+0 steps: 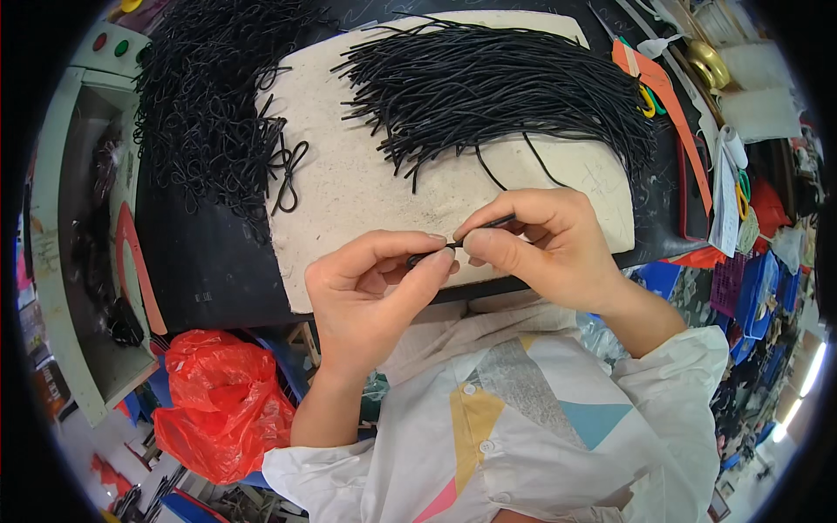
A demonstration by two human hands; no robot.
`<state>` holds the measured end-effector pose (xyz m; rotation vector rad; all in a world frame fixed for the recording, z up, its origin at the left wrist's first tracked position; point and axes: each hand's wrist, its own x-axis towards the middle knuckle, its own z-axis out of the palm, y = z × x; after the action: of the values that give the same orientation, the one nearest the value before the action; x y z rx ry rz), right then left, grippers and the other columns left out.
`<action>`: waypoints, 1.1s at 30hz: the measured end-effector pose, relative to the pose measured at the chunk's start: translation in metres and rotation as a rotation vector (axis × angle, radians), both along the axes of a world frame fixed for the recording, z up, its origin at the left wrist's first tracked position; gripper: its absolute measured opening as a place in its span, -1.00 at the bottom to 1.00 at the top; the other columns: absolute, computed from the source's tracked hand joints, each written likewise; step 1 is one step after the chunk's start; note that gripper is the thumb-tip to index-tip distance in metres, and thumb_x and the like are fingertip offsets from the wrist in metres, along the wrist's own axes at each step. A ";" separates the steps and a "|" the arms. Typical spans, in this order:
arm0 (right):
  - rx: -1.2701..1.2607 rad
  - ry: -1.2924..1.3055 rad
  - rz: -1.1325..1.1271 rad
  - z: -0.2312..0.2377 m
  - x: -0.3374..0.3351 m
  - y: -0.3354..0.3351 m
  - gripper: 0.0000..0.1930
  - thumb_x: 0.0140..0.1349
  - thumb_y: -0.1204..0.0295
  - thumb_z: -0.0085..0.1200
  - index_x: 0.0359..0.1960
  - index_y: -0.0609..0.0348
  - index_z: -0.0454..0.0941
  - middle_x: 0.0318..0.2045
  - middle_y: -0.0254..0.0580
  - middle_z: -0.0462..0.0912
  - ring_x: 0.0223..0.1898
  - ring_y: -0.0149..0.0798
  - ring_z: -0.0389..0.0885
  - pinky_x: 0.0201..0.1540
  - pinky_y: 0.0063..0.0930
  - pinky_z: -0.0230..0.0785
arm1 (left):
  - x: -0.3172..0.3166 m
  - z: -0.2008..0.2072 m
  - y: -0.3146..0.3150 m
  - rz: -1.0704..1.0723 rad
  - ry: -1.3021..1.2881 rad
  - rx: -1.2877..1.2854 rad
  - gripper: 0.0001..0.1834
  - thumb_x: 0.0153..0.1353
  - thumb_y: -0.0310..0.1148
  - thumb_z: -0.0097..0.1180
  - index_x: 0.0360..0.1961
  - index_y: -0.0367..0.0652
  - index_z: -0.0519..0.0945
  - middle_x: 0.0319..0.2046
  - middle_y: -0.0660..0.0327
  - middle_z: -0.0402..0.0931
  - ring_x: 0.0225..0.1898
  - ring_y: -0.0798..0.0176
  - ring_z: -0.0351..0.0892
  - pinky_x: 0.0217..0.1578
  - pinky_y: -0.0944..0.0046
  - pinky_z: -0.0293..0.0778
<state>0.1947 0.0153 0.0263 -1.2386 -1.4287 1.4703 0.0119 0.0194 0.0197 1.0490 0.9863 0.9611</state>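
Between my two hands, a short black cord [495,222] is held just above the near edge of a cream board [340,187]. My left hand [384,283] pinches one part of it between thumb and fingers, where a small loop shows. Close beside it, my right hand [540,240] grips the cord with thumb and index finger, and one end sticks out past the finger. A thick bundle of straight black cords [497,87] lies across the far part of the board. One looped, knotted cord [289,174] rests at the board's left edge.
A large heap of looped black cords [209,105] covers the table's far left. An orange ruler-like strip [667,105] and yellow-handled scissors [647,102] lie at the right. A red plastic bag [227,401] hangs at the near left, below an open drawer-like box [96,244].
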 end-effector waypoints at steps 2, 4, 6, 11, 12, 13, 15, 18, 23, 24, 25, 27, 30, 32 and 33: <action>0.308 -0.255 0.067 -0.003 0.005 0.001 -0.88 -0.05 0.59 0.12 -0.42 0.23 0.56 -0.52 -0.28 0.56 -0.53 -0.40 0.51 -0.49 -0.63 0.30 | -0.001 0.002 -0.001 0.031 0.042 0.015 -0.86 -0.02 -0.69 0.10 -0.36 -0.45 0.53 -0.45 0.05 0.54 -0.42 0.32 0.56 -0.36 0.45 0.50; 0.579 -0.526 0.081 -0.001 0.011 -0.001 -0.86 -0.13 0.60 0.15 -0.45 0.20 0.57 -0.54 -0.28 0.55 -0.54 -0.34 0.51 -0.51 -0.58 0.29 | -0.002 0.003 -0.003 0.083 0.038 0.000 -0.86 -0.02 -0.68 0.09 -0.36 -0.44 0.53 -0.45 0.05 0.54 -0.43 0.31 0.57 -0.37 0.44 0.51; 0.690 -0.690 0.094 0.002 0.013 -0.001 -0.85 -0.15 0.61 0.16 -0.46 0.20 0.57 -0.55 -0.27 0.55 -0.54 -0.33 0.52 -0.51 -0.57 0.30 | 0.001 0.000 -0.002 0.161 -0.013 -0.083 -0.86 -0.01 -0.67 0.07 -0.35 -0.43 0.52 -0.48 0.04 0.54 -0.47 0.28 0.57 -0.44 0.45 0.49; -0.269 0.185 -0.049 0.006 0.006 -0.001 -0.93 0.02 0.53 0.14 -0.48 0.24 0.50 -0.54 -0.28 0.57 -0.56 -0.47 0.51 -0.49 -0.65 0.39 | 0.003 -0.013 -0.002 0.252 -0.173 -0.156 -0.85 0.01 -0.64 0.10 -0.34 -0.43 0.53 -0.46 0.05 0.54 -0.45 0.28 0.58 -0.39 0.42 0.52; -0.296 0.286 -0.072 0.003 0.003 0.000 -0.92 0.00 0.57 0.14 -0.47 0.25 0.48 -0.55 -0.26 0.56 -0.55 -0.46 0.53 -0.49 -0.66 0.41 | 0.005 -0.015 -0.003 0.231 -0.179 -0.138 -0.85 0.02 -0.63 0.09 -0.33 -0.43 0.53 -0.45 0.05 0.54 -0.44 0.28 0.58 -0.38 0.42 0.53; -0.324 0.388 -0.096 0.000 0.001 0.000 -0.90 -0.01 0.60 0.13 -0.47 0.25 0.46 -0.55 -0.24 0.55 -0.55 -0.46 0.54 -0.49 -0.67 0.43 | 0.006 -0.015 -0.005 0.208 -0.162 -0.122 -0.85 0.02 -0.64 0.09 -0.32 -0.43 0.53 -0.44 0.05 0.54 -0.43 0.28 0.58 -0.38 0.42 0.53; -0.320 0.489 -0.155 -0.008 -0.005 0.001 -0.87 -0.02 0.65 0.12 -0.46 0.25 0.41 -0.55 -0.21 0.54 -0.54 -0.44 0.56 -0.50 -0.68 0.46 | 0.008 -0.016 -0.006 0.163 -0.127 -0.089 -0.84 0.03 -0.64 0.08 -0.31 -0.43 0.53 -0.43 0.04 0.54 -0.42 0.28 0.58 -0.37 0.42 0.53; -0.245 0.478 -0.241 -0.016 -0.010 0.000 -0.86 -0.02 0.64 0.12 -0.47 0.24 0.39 -0.55 -0.21 0.55 -0.53 -0.45 0.56 -0.49 -0.67 0.45 | 0.006 -0.022 -0.008 0.107 -0.161 -0.032 -0.80 0.01 -0.67 0.09 -0.28 -0.45 0.51 -0.39 0.03 0.52 -0.39 0.27 0.57 -0.34 0.41 0.55; -0.217 0.440 -0.300 -0.015 -0.013 -0.001 -0.86 -0.01 0.59 0.15 -0.47 0.26 0.41 -0.52 -0.24 0.55 -0.53 -0.50 0.54 -0.47 -0.73 0.40 | 0.003 -0.021 -0.010 0.080 -0.128 -0.017 -0.79 0.01 -0.67 0.09 -0.26 -0.45 0.51 -0.40 0.02 0.51 -0.40 0.28 0.56 -0.34 0.42 0.54; -0.220 0.410 -0.296 -0.015 -0.014 -0.003 -0.86 -0.02 0.59 0.16 -0.47 0.26 0.41 -0.52 -0.25 0.55 -0.52 -0.50 0.53 -0.47 -0.72 0.40 | 0.003 -0.020 -0.011 0.101 -0.137 -0.046 -0.80 0.01 -0.66 0.09 -0.27 -0.45 0.52 -0.41 0.03 0.52 -0.41 0.30 0.56 -0.34 0.43 0.54; -0.221 0.381 -0.291 -0.013 -0.014 -0.004 -0.85 -0.03 0.59 0.17 -0.47 0.25 0.41 -0.52 -0.26 0.55 -0.51 -0.49 0.53 -0.46 -0.72 0.39 | 0.004 -0.018 -0.011 0.122 -0.146 -0.072 -0.81 0.02 -0.66 0.09 -0.28 -0.45 0.52 -0.42 0.04 0.52 -0.42 0.31 0.55 -0.35 0.44 0.53; -0.135 0.316 -0.298 -0.014 -0.015 -0.005 -0.83 -0.04 0.57 0.18 -0.44 0.26 0.42 -0.51 -0.27 0.55 -0.48 -0.48 0.53 -0.44 -0.69 0.37 | 0.004 -0.014 -0.010 0.122 -0.138 -0.128 -0.83 0.02 -0.64 0.10 -0.30 -0.44 0.53 -0.45 0.08 0.52 -0.45 0.34 0.54 -0.38 0.46 0.51; 0.131 0.150 -0.254 -0.019 -0.014 0.003 -0.75 -0.06 0.51 0.19 -0.33 0.32 0.44 -0.51 -0.25 0.56 -0.43 -0.46 0.52 -0.40 -0.63 0.36 | -0.001 -0.012 -0.009 -0.005 -0.049 -0.243 -0.88 0.01 -0.60 0.12 -0.37 -0.40 0.56 -0.51 0.17 0.53 -0.50 0.43 0.51 -0.46 0.52 0.44; 0.299 -0.048 -0.118 -0.010 -0.006 0.017 -0.66 -0.06 0.47 0.18 -0.23 0.37 0.44 -0.51 -0.22 0.57 -0.42 -0.45 0.51 -0.38 -0.58 0.35 | -0.003 -0.009 -0.010 -0.165 0.016 -0.336 -0.87 -0.02 -0.58 0.15 -0.39 -0.39 0.57 -0.53 0.21 0.52 -0.52 0.47 0.47 -0.49 0.54 0.40; 0.209 -0.010 -0.013 -0.005 -0.008 0.021 -0.63 -0.06 0.45 0.17 -0.20 0.37 0.44 -0.50 -0.19 0.57 -0.42 -0.44 0.52 -0.38 -0.58 0.35 | -0.003 -0.010 -0.011 -0.239 0.056 -0.360 -0.86 -0.04 -0.59 0.16 -0.39 -0.40 0.57 -0.53 0.21 0.52 -0.53 0.48 0.47 -0.50 0.55 0.39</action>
<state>0.1864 0.0363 0.0216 -1.1247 -1.5354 1.2716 0.0091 0.0082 0.0096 0.8687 1.0087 0.5362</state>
